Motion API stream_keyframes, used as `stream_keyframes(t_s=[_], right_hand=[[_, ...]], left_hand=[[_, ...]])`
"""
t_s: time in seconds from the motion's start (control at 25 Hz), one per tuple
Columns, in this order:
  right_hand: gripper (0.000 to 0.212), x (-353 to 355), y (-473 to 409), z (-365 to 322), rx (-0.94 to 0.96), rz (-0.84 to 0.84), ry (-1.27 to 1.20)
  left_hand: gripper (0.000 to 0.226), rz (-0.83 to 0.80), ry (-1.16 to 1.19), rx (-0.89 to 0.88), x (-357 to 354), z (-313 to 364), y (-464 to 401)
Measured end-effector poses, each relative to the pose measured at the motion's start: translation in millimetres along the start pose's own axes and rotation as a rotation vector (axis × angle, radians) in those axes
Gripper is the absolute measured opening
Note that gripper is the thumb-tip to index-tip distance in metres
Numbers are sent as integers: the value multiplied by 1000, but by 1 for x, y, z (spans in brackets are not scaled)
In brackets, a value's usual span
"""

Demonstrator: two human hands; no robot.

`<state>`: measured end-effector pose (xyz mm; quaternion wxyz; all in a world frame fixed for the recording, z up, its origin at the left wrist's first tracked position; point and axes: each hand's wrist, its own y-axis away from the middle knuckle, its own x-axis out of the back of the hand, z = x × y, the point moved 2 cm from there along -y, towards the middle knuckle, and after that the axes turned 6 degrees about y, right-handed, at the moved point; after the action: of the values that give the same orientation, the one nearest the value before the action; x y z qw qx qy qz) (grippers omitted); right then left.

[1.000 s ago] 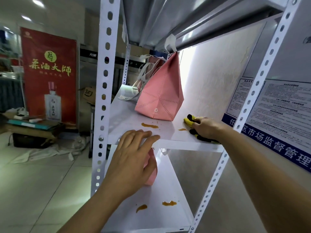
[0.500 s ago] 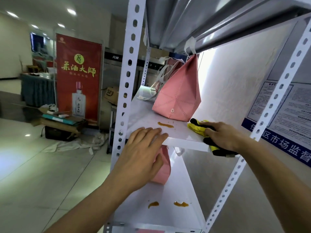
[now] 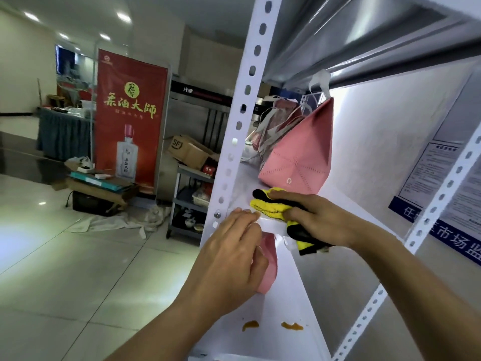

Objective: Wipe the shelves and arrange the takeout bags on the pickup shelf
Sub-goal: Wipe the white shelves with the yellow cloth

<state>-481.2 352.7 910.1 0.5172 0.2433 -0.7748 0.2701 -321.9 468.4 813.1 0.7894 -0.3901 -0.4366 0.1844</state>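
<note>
right hand (image 3: 321, 220): pressed the cloth (image 3: 270, 204) onto the near edge of the middle shelf (image 3: 343, 204), fingers bent over it and holding it — likely to scrub there; a cloth tail hung over the edge
cloth: yellow and black, bunched, just near of the pink bag (image 3: 299, 157)
left hand (image 3: 231, 259): fingers mostly straight, tips on the shelf's front lip by the left post (image 3: 242, 121), gripping nothing — looked like bracing the rack while the other hand wiped
pink bag: sat on the middle shelf, far of the cloth, handles up near the shelf above; more bags (image 3: 276, 123) crowded behind it toward the far left
second pink bag (image 3: 268, 264): on the lower shelf (image 3: 294, 306), mostly hidden by the left hand
stains (image 3: 272, 326): two orange smears on the lower shelf's near part, not yet wiped
step: wiping the middle shelf; any stain under the cloth could not be seen
left to do: lower shelf, then arranging bags
risk: cloth might bump the pink bag, which stood close
</note>
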Motion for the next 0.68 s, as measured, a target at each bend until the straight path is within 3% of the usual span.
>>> stream_keyframes(t_s=[0.12,0.28,0.48,0.68], right_hand=[[46,-7,-28,-24,9,-112,-60],[45,-13,-55,-45,7,-115,-113],[50,0,-5,2,-67,-158,-258],[41,11,14,24,-105,26,-5]], left_hand=[[24,-1,27,0,3,-1,1],[23,-13,-28,-32,8,-2,-5],[25,41,-43,-18,8,0,-12],[30,115,-2,8,5,-1,-12]])
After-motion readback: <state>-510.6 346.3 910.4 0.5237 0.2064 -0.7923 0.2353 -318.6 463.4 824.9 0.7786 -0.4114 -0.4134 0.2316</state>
